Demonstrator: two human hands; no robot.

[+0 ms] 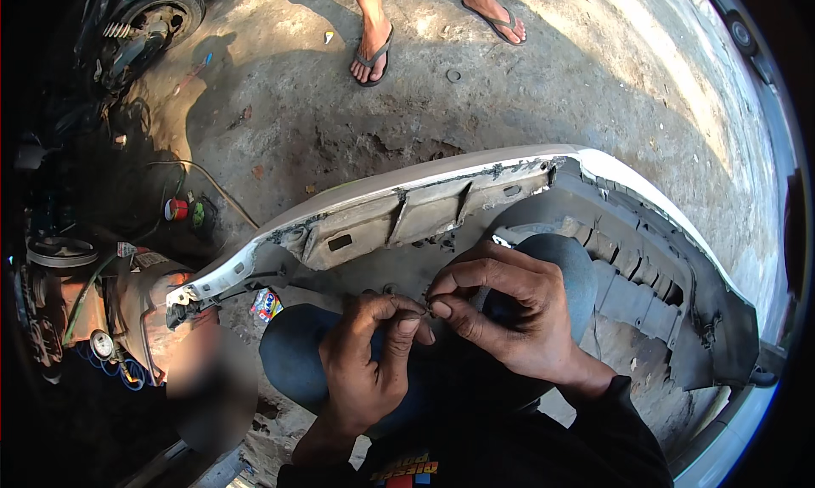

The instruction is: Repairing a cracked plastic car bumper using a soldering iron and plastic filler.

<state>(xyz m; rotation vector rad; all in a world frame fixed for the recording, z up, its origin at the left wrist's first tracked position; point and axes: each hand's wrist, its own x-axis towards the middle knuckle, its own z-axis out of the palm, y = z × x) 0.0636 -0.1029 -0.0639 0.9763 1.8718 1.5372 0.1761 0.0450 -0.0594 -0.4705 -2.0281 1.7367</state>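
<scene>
My left hand point(369, 361) and my right hand point(509, 318) are raised over my knees point(289, 352), with fingertips pinched close together. A tiny dark piece point(431, 310) shows at the right fingertips, too small to make out; what the left fingers hold is hidden. Beyond both hands a large detached car bumper point(628, 178) arches across the ground, white on the outside, with a grimy ribbed grey inner side and black plastic sections at the right.
A co-worker's feet in flip-flops point(369, 59) are at the top. A motorbike point(153, 29) stands upper left. A rusty orange compressor point(127, 301) with a gauge, hose and cords is at left, near a red can point(176, 209) and a bright packet point(266, 304). A vehicle point(740, 33) edges the right.
</scene>
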